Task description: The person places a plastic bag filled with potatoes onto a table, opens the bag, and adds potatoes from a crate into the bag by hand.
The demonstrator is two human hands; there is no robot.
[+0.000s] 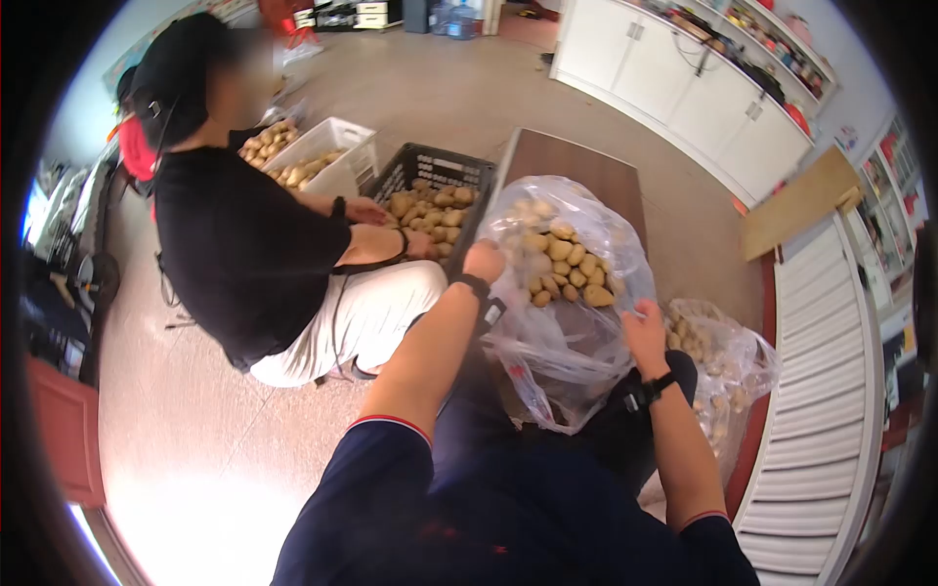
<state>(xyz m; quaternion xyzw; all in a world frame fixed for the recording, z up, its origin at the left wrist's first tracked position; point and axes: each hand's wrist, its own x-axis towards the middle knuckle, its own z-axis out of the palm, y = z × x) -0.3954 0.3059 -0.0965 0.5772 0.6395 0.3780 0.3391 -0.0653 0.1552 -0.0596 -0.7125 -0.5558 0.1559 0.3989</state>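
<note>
A clear plastic bag [547, 347] lies open on a low brown table in front of me, with a heap of potatoes [569, 262] inside. My left hand [484, 262] is closed on the bag's left edge. On the opposite side my right hand [643, 327] pinches the bag's rim between its fingers. The bag's near part hangs loose toward my knees. Neither hand touches the potatoes.
To my left crouches a person [254, 234] in a black shirt, hands in a black crate [435, 156] of potatoes. Behind it stands a white crate [347, 137] with more. Another plastic bag [747, 356] of potatoes lies right of my knee. The brown table [576, 161] extends beyond my bag.
</note>
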